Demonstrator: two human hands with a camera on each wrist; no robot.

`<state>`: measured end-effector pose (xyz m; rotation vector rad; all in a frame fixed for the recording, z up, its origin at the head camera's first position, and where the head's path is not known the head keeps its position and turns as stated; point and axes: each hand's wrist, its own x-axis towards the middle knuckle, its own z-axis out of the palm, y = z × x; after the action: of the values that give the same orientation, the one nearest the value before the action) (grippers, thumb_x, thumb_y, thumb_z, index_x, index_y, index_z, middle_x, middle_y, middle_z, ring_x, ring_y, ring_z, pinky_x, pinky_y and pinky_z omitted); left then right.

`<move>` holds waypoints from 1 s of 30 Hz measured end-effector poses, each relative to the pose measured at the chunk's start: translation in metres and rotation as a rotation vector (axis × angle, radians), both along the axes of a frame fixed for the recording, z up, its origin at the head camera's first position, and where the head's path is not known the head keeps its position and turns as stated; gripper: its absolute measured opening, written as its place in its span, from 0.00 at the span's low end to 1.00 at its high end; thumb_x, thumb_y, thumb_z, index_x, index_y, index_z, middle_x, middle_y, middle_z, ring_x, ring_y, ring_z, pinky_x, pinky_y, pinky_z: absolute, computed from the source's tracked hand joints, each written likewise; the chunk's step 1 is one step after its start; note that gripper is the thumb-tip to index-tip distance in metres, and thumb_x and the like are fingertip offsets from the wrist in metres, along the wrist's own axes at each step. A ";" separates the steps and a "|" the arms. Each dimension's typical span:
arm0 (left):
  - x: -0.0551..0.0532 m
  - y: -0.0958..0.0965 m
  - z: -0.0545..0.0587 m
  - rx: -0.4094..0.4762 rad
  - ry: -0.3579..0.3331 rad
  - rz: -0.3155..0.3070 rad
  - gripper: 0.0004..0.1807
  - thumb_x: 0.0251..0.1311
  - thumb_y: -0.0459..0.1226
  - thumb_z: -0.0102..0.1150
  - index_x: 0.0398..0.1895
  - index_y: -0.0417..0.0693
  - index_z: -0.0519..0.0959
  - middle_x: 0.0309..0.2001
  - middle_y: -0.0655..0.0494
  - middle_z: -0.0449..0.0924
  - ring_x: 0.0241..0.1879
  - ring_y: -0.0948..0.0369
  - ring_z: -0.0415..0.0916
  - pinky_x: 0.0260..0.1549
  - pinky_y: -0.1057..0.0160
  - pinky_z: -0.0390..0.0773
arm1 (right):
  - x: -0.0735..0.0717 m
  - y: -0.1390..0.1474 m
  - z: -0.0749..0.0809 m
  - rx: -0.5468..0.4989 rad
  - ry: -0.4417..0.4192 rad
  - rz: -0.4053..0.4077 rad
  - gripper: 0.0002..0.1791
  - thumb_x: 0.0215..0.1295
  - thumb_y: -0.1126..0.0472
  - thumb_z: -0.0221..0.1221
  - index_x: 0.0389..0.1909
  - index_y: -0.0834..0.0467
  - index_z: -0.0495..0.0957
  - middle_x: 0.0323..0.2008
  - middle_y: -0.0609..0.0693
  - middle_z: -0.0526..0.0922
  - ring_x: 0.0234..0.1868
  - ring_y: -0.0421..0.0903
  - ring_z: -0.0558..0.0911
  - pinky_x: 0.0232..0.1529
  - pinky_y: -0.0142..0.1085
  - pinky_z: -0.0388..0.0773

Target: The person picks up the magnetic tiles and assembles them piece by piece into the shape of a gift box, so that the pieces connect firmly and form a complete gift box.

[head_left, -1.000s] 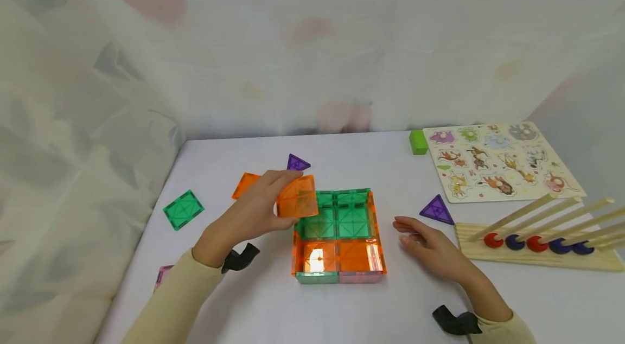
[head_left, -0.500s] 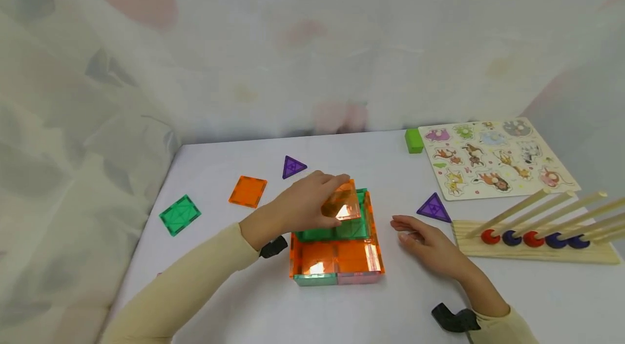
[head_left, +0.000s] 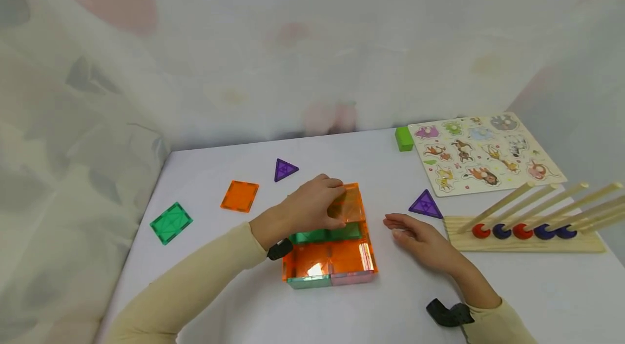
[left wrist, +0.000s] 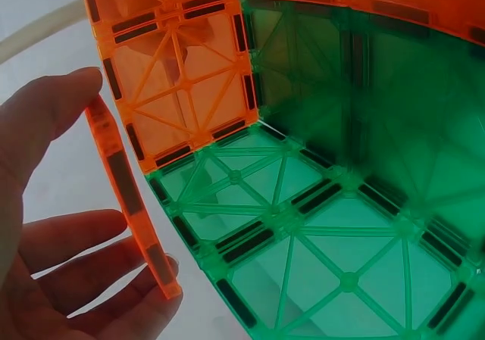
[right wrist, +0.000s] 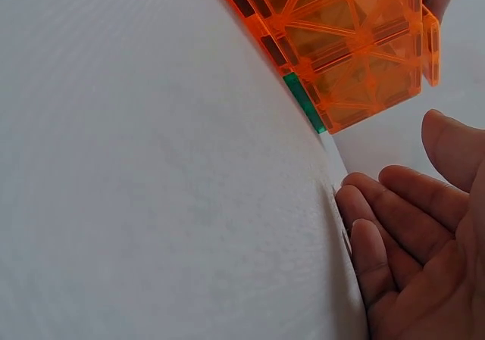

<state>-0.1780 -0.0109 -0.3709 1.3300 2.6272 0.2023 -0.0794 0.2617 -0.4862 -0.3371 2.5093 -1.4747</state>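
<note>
My left hand (head_left: 312, 205) pinches an orange square magnetic tile (left wrist: 135, 196) between thumb and fingers. It holds the tile at the far right of a low box (head_left: 312, 260) built from translucent magnetic tiles, partly covering the box in the head view. Green tiles (left wrist: 348, 279) make up part of the floor, and orange tiles (left wrist: 186, 82) form a side wall. Right of the box, my right hand (head_left: 425, 243) rests on the table with loosely bent fingers and holds nothing; in the right wrist view its palm faces the camera.
Loose tiles lie around: a green one (head_left: 171, 223), an orange square (head_left: 240, 196) and purple triangles (head_left: 285, 170). On the right are a wooden peg stand (head_left: 527, 243) with red and blue rings, an animal puzzle board (head_left: 488, 154) and a green block (head_left: 403, 139).
My left hand has carried the orange tile rightward from the box's left side to its far right and lowered it. The right hand has stayed in place. The head view has shifted slightly.
</note>
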 end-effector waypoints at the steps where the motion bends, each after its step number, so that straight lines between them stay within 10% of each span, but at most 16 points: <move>1: 0.000 0.000 -0.001 0.002 0.003 -0.002 0.36 0.52 0.56 0.66 0.59 0.42 0.75 0.59 0.51 0.76 0.57 0.55 0.70 0.58 0.61 0.75 | 0.000 0.000 0.000 -0.002 -0.002 0.000 0.23 0.72 0.54 0.51 0.65 0.55 0.68 0.60 0.50 0.78 0.60 0.50 0.77 0.56 0.28 0.74; 19: 0.004 0.001 -0.006 -0.026 -0.029 0.004 0.35 0.52 0.55 0.67 0.58 0.42 0.76 0.57 0.52 0.76 0.55 0.55 0.71 0.56 0.60 0.76 | -0.002 -0.002 0.000 0.006 0.007 0.008 0.23 0.73 0.53 0.51 0.65 0.55 0.68 0.60 0.49 0.78 0.60 0.50 0.77 0.56 0.27 0.74; 30: 0.013 -0.018 0.001 -0.012 -0.063 0.067 0.47 0.59 0.61 0.56 0.72 0.41 0.58 0.71 0.49 0.61 0.70 0.53 0.59 0.68 0.57 0.63 | -0.001 -0.002 0.002 0.037 0.037 0.002 0.23 0.73 0.54 0.51 0.65 0.57 0.69 0.59 0.50 0.78 0.59 0.49 0.78 0.56 0.28 0.75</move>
<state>-0.1651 -0.0287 -0.3700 1.2122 2.6182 0.2341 -0.0801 0.2600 -0.4845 -0.3638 2.5600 -1.4325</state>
